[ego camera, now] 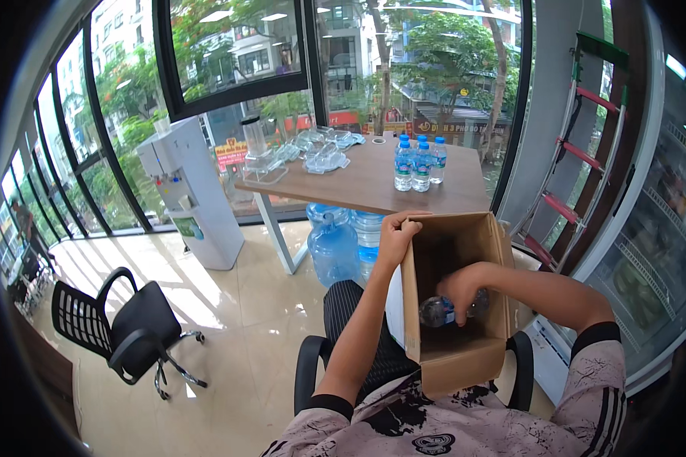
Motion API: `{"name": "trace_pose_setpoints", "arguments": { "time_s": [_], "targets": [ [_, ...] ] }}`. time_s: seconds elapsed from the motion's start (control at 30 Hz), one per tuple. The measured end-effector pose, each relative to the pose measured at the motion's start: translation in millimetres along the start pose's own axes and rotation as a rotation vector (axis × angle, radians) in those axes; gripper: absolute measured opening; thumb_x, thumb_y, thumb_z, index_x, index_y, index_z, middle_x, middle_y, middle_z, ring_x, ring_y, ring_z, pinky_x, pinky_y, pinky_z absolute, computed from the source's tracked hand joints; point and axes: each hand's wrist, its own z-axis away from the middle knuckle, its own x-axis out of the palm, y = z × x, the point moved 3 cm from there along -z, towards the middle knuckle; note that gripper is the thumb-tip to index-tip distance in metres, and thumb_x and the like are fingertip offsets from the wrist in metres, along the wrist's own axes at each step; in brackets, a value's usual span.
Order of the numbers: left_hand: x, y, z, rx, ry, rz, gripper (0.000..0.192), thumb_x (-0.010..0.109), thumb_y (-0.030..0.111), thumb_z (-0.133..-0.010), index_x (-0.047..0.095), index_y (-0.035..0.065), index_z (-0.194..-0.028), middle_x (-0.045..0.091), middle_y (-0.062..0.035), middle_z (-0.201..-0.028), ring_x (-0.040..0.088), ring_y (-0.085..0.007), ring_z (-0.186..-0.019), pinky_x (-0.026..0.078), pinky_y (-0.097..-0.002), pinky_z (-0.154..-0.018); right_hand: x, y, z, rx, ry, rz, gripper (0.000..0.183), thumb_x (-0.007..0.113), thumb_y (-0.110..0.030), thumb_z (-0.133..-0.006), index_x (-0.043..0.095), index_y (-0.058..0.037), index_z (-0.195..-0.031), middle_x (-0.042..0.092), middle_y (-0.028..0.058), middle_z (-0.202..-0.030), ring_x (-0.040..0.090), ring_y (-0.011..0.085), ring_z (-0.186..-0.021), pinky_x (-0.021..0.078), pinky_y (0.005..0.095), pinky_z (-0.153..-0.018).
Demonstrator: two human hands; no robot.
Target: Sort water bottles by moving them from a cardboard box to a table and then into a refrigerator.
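Note:
An open cardboard box (463, 371) rests on my lap, its mouth facing up toward me. My left hand (399, 237) grips the box's far left rim, with the thumb over the edge. Inside the box, my right hand (466, 291) is closed around a clear plastic water bottle (436, 312) that lies sideways; its fingers are partly hidden. Deeper parts of the box are dark. On the wooden table (343, 185) ahead, several small water bottles (421, 165) with blue caps stand in a tight group.
Clear plastic containers (323, 151) and a tape roll (379, 141) lie on the table. Large blue water jugs (332, 248) stand beneath it. A water dispenser (197, 200) and a black office chair (143, 325) are to the left. On the right are a folding ladder (571, 154) and a glass-door refrigerator (646, 251).

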Motion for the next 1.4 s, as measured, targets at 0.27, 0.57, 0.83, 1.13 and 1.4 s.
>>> {"name": "trace_pose_setpoints", "arguments": {
  "time_s": [0.27,0.57,0.83,1.13,1.4],
  "targets": [
    [-4.0,-15.5,1.2,-0.092,0.03,-0.042,0.028,0.054,0.007,-0.074,0.069,-0.0003,-0.096,0.067,-0.0022,-0.085,0.056,-0.007,-0.076,0.044,-0.0222,-0.072,40.0,14.7,-93.6,0.006,-0.248,0.445,0.048,0.075,-0.028,-0.06,0.068,-0.0063,-0.102,0.064,0.0151,-0.107,0.061,0.0271,-0.1,0.0482,0.0405,-0.084],
    [-32.0,11.2,19.9,0.057,0.053,0.152,0.037,0.056,0.016,-0.067,0.067,-0.0092,-0.093,0.068,-0.0173,-0.095,0.063,-0.0207,-0.087,0.047,-0.0287,-0.084,69.4,43.2,-156.4,0.117,0.047,0.222,0.047,0.075,-0.027,-0.06,0.068,-0.0065,-0.101,0.064,0.0151,-0.107,0.061,0.027,-0.1,0.0485,0.0406,-0.084],
    [-18.7,23.2,41.0,0.075,-0.014,0.053,0.041,0.055,0.016,-0.063,0.067,-0.0104,-0.092,0.067,-0.0206,-0.097,0.063,-0.0246,-0.09,0.046,-0.0311,-0.087,106.6,41.4,-173.7,0.125,0.131,0.093,0.046,0.075,-0.027,-0.06,0.068,-0.0067,-0.1,0.064,0.0151,-0.107,0.061,0.027,-0.099,0.0487,0.0407,-0.083],
    [-42.3,36.0,57.9,0.097,0.096,0.041,0.047,0.056,0.02,-0.064,0.064,-0.013,-0.097,0.066,-0.0229,-0.098,0.063,-0.0267,-0.091,0.046,-0.033,-0.088,105.3,35.9,-188.8,0.086,0.178,0.093,0.044,0.075,-0.026,-0.06,0.069,-0.0069,-0.099,0.065,0.0151,-0.106,0.061,0.0269,-0.099,0.0489,0.0408,-0.083],
    [-40.4,38.6,62.3,0.113,0.101,0.0,0.047,0.056,0.02,-0.063,0.065,-0.0122,-0.096,0.066,-0.0232,-0.098,0.063,-0.0268,-0.091,0.046,-0.0331,-0.088,109.3,43.6,-191.6,0.094,0.196,0.072,0.043,0.075,-0.025,-0.06,0.069,-0.0071,-0.098,0.065,0.015,-0.106,0.061,0.0269,-0.099,0.0492,0.0409,-0.082]
  ]
}}
